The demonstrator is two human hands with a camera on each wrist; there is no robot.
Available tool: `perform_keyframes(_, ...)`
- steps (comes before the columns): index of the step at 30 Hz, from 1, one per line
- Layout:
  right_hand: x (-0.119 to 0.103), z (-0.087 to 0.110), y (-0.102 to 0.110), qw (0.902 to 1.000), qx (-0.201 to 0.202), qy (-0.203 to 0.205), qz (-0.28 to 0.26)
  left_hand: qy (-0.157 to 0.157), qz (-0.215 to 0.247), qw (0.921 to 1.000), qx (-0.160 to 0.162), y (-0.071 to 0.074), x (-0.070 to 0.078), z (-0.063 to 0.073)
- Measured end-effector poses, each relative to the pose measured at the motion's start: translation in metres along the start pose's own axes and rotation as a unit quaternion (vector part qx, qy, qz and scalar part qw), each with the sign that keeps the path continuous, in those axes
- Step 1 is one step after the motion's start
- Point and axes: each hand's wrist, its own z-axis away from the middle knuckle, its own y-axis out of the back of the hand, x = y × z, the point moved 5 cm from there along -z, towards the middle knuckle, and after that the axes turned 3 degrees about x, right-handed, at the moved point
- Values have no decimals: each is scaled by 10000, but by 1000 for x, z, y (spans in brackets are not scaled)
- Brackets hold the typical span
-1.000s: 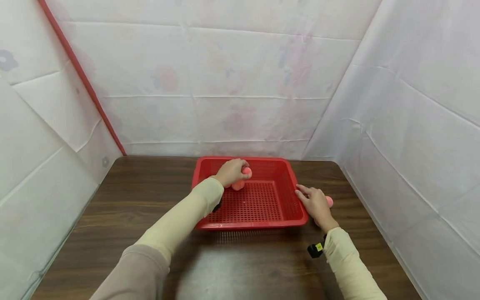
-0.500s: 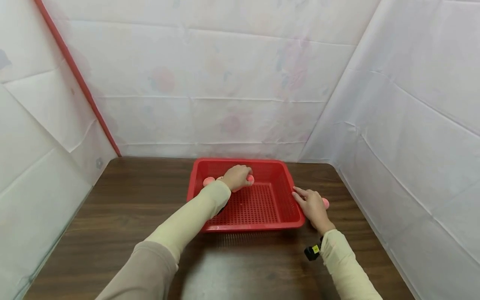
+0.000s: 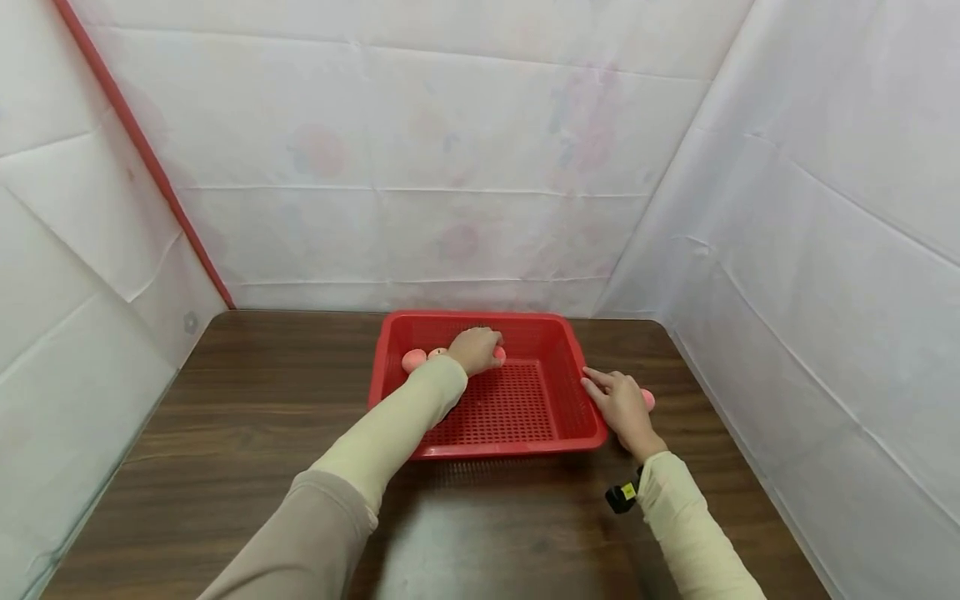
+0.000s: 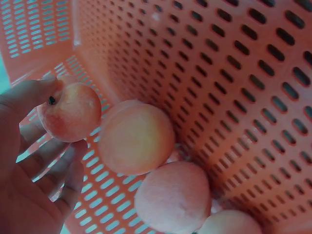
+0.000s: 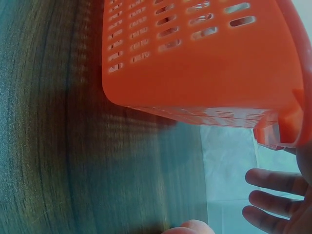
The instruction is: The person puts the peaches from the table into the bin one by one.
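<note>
My left hand (image 3: pixel 474 351) is inside the red plastic basket (image 3: pixel 506 452) and pinches a small pink-orange peach (image 4: pixel 73 112). In the left wrist view the thumb presses near its dark stem, with fingers beneath it. Beside it lie a yellowish peach (image 4: pixel 139 139), a pinker peach (image 4: pixel 175 197) and a partly visible one (image 4: pixel 231 224). In the head view, one peach (image 3: pixel 414 361) shows left of that wrist. My right hand (image 3: pixel 621 408) touches the basket's right rim with thumb and index finger; its other three fingers extend outside, as the right wrist view shows.
Another peach (image 3: pixel 647 400) lies on the brown wooden table (image 3: pixel 277 400), just right of the right hand. White floral sheeting (image 3: pixel 450 167) stands behind the table and along both sides. A red strip (image 3: pixel 142 154) runs down the left corner.
The left hand has moved rightward and lower in the basket with its peach, uncovering peaches at the basket's left. The right hand keeps its place at the rim. The head view has shifted slightly.
</note>
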Motion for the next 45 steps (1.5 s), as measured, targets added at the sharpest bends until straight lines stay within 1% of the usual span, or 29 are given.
perform_keyframes(3, -2, -1, 0, 9999, 44, 128, 87, 36, -45, 10000, -16, -1, -2, 1)
perform_keyframes(6, -4, -2, 0, 9998, 76, 130, 126, 55, -84, 9999, 12, -3, -5, 1)
perform_keyframes(12, -6, -2, -1, 9997, -9, 156, 176, 136, -184, 9997, 107, -7, -9, -2)
perform_keyframes(19, -6, 0, -1, 9991, 97, 354, 193, 141, -165, 9998, 5, -13, -7, -1)
perform_keyframes(25, -5, -1, 1, 9980, 247, 541, 225, 119, -237, 9995, 148, -14, -5, -2)
perform_keyframes(32, -1, -1, -2, 9983, 184, 491, 259, 361, -174, 9990, 180, -20, -7, 2)
perform_keyframes(36, -1, -1, -1, 9981, 235, 530, 218, 350, -219, 9988, 274, -21, -7, 2)
perform_keyframes(39, 0, -2, 0, 9984, 244, 482, 188, 306, -222, 9988, 318, -19, -6, 1)
perform_keyframes(45, 2, -2, 1, 9991, 170, 337, 216, 350, -234, 9989, 218, -17, -6, -3)
